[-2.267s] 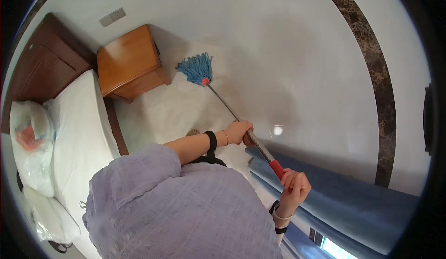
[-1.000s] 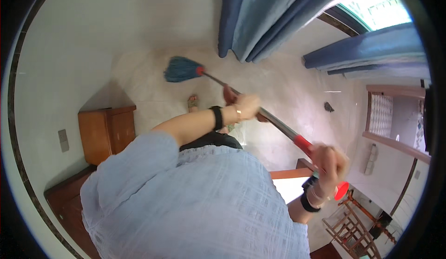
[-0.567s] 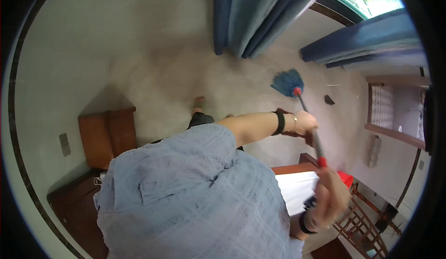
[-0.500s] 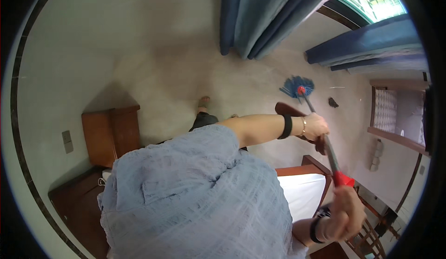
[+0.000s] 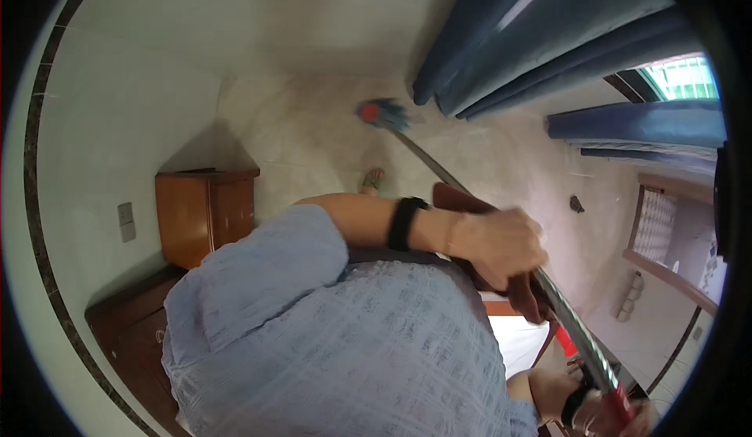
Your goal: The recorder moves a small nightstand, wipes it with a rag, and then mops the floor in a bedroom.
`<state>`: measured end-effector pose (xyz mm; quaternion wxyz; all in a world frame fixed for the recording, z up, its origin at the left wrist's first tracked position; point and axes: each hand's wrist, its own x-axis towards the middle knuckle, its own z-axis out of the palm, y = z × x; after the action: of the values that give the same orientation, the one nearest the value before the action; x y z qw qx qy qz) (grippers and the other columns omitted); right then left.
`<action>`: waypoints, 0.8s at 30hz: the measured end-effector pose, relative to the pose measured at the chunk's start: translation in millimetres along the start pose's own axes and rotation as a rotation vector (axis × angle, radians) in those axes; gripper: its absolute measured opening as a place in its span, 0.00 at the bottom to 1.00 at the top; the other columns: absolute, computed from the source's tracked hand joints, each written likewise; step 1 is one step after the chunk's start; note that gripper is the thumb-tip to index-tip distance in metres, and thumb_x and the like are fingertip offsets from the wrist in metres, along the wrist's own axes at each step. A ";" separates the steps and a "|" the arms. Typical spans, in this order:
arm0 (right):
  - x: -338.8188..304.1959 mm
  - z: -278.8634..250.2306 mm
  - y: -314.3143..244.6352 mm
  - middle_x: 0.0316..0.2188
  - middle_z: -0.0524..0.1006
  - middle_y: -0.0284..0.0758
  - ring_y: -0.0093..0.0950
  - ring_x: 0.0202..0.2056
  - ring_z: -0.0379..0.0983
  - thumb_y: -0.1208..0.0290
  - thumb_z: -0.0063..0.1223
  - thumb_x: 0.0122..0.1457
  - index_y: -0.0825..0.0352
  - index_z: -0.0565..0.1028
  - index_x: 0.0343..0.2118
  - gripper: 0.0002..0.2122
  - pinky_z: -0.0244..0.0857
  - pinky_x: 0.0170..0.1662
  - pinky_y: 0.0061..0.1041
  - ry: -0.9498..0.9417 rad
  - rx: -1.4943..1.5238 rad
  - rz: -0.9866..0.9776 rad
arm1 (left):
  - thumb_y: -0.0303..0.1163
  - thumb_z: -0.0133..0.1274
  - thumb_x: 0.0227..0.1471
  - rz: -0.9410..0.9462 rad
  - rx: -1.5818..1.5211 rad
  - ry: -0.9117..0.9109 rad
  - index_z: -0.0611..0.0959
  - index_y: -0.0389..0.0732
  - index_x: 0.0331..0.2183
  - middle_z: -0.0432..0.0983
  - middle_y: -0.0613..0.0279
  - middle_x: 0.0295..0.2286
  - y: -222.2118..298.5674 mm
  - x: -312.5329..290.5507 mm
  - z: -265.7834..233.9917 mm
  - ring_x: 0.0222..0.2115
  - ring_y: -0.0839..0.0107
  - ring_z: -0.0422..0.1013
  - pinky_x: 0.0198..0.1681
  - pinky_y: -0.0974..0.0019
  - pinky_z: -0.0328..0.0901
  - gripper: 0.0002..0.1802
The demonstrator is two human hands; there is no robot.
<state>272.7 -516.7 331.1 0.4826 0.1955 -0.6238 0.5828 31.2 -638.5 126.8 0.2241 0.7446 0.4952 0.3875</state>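
Observation:
A mop with a grey metal pole (image 5: pixel 431 161) slants from the far floor to the lower right. Its blue strands (image 5: pixel 394 113) and red hub (image 5: pixel 370 113) rest on the floor left of the curtains. My left hand (image 5: pixel 501 249) is closed around the middle of the pole. Lower down, my right hand (image 5: pixel 607 415) grips the red handle end, partly cut by the dark rim of the picture. Behind my left hand shows a brown curved piece (image 5: pixel 526 300) whose kind I cannot make out.
Blue curtains (image 5: pixel 501 53) hang at the far right. A brown wooden cabinet (image 5: pixel 184 218) stands against the left wall. A small dark object (image 5: pixel 576 204) lies on the floor at right, before a doorway (image 5: pixel 654 214). My foot (image 5: pixel 374 178) stands near the pole. A white bed surface (image 5: pixel 517 343) is beside me.
The mop head has swept left across the floor, past the curtain's edge. My left hand has come nearer and slightly left; my right hand has dropped lower. Both keep their grip.

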 end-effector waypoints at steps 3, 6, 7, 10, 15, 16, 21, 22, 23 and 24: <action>-9.2 -4.4 56.1 0.13 0.66 0.28 0.21 0.14 0.63 0.57 0.44 0.58 0.62 0.65 0.20 0.15 0.64 0.19 0.22 0.102 0.143 0.078 | 0.35 0.62 0.24 -0.268 0.119 0.034 0.76 0.40 0.22 0.71 0.54 0.19 -37.7 -65.7 -43.0 0.28 0.52 0.71 0.30 0.53 0.66 0.17; -79.9 41.4 169.0 0.14 0.61 0.30 0.26 0.18 0.62 0.51 0.44 0.56 0.67 0.68 0.27 0.19 0.57 0.22 0.25 0.169 -0.731 0.075 | 0.38 0.65 0.19 -0.588 0.333 0.060 0.76 0.43 0.23 0.72 0.57 0.21 -85.4 -145.5 -93.4 0.30 0.54 0.70 0.32 0.55 0.65 0.22; -80.8 72.3 218.1 0.18 0.66 0.34 0.25 0.20 0.64 0.53 0.47 0.55 0.68 0.68 0.24 0.19 0.59 0.23 0.26 0.047 0.039 0.423 | 0.41 0.67 0.17 -0.683 0.441 0.113 0.77 0.44 0.24 0.73 0.57 0.23 -109.6 -191.0 -97.7 0.29 0.55 0.70 0.32 0.56 0.65 0.24; -97.0 168.8 307.1 0.20 0.69 0.31 0.21 0.22 0.63 0.72 0.50 0.56 0.75 0.74 0.30 0.09 0.57 0.26 0.22 -0.330 0.148 0.916 | 0.37 0.65 0.28 -0.811 0.502 0.267 0.80 0.49 0.33 0.75 0.62 0.31 -167.5 -300.7 -104.7 0.35 0.57 0.69 0.40 0.57 0.63 0.22; -177.6 270.9 401.3 0.15 0.65 0.36 0.26 0.18 0.60 0.70 0.52 0.56 0.70 0.71 0.21 0.11 0.54 0.23 0.26 -0.511 -0.001 0.731 | 0.33 0.63 0.32 -1.207 0.799 0.400 0.80 0.49 0.37 0.72 0.59 0.40 -223.4 -426.9 -50.6 0.41 0.53 0.65 0.46 0.55 0.60 0.22; -177.8 271.9 403.1 0.15 0.66 0.38 0.30 0.18 0.60 0.70 0.53 0.55 0.69 0.71 0.19 0.11 0.54 0.23 0.27 -0.594 -0.064 0.734 | 0.30 0.61 0.33 -1.289 0.764 0.413 0.79 0.47 0.37 0.71 0.57 0.40 -223.3 -422.6 -41.5 0.41 0.52 0.65 0.45 0.55 0.60 0.22; -168.6 234.9 380.9 0.15 0.68 0.40 0.35 0.18 0.62 0.70 0.56 0.53 0.69 0.70 0.17 0.12 0.55 0.23 0.30 -0.592 -0.163 0.715 | 0.25 0.60 0.30 -1.144 0.709 0.446 0.79 0.45 0.35 0.71 0.54 0.41 -235.5 -373.0 -27.1 0.44 0.52 0.64 0.48 0.56 0.60 0.22; -154.9 224.6 363.9 0.15 0.68 0.42 0.39 0.18 0.61 0.68 0.55 0.54 0.69 0.70 0.17 0.13 0.55 0.22 0.32 -0.546 -0.196 0.735 | 0.25 0.60 0.30 -1.139 0.710 0.445 0.79 0.45 0.35 0.71 0.54 0.41 -239.0 -361.0 -22.5 0.44 0.52 0.64 0.48 0.56 0.60 0.22; -143.9 212.0 345.9 0.15 0.67 0.44 0.42 0.17 0.61 0.67 0.54 0.55 0.70 0.69 0.16 0.15 0.54 0.21 0.34 -0.499 -0.229 0.756 | 0.25 0.60 0.29 -0.992 0.510 0.471 0.79 0.44 0.36 0.72 0.54 0.40 -245.2 -349.9 -16.5 0.43 0.52 0.65 0.48 0.57 0.61 0.23; -137.2 193.9 332.7 0.15 0.66 0.43 0.40 0.17 0.60 0.68 0.55 0.55 0.70 0.69 0.16 0.15 0.54 0.21 0.33 -0.493 -0.255 0.782 | 0.24 0.60 0.28 -0.845 0.318 0.494 0.79 0.43 0.36 0.73 0.54 0.39 -250.3 -334.9 -9.6 0.43 0.53 0.66 0.47 0.57 0.62 0.24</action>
<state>-5.4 -656.7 66.3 0.0850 0.0181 -0.8130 0.5757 -187.5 -841.7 -166.0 0.1216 0.3905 0.8438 0.3475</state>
